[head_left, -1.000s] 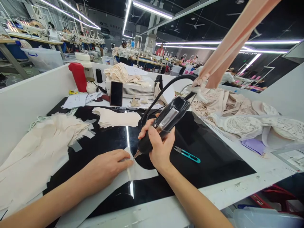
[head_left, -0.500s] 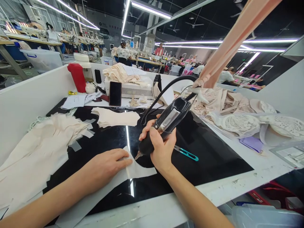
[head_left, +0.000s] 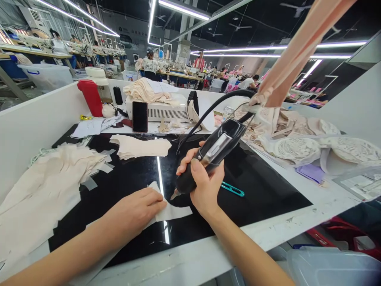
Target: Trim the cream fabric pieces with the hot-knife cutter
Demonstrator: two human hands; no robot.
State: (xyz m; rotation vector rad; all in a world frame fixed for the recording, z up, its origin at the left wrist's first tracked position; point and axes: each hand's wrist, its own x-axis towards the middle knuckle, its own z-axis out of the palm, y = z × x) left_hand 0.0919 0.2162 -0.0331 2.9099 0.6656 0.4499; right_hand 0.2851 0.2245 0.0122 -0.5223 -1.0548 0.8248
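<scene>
1. Two hands in play: left hand (head_left: 135, 210) is pressed flat, fingers open, on the fabric piece (head_left: 172, 211).
2. Cutter (head_left: 208, 157) is gripped by right hand (head_left: 205, 186), tip at the fabric piece's edge.
3. Tip is best kept low, fabric piece held taut.

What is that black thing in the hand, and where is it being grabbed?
The right hand grips a corded black tool around its lower body, near the tip. The left hand presses flat on fabric.

head cam | looks forward and down | close over black worktop (head_left: 262, 186)
</scene>
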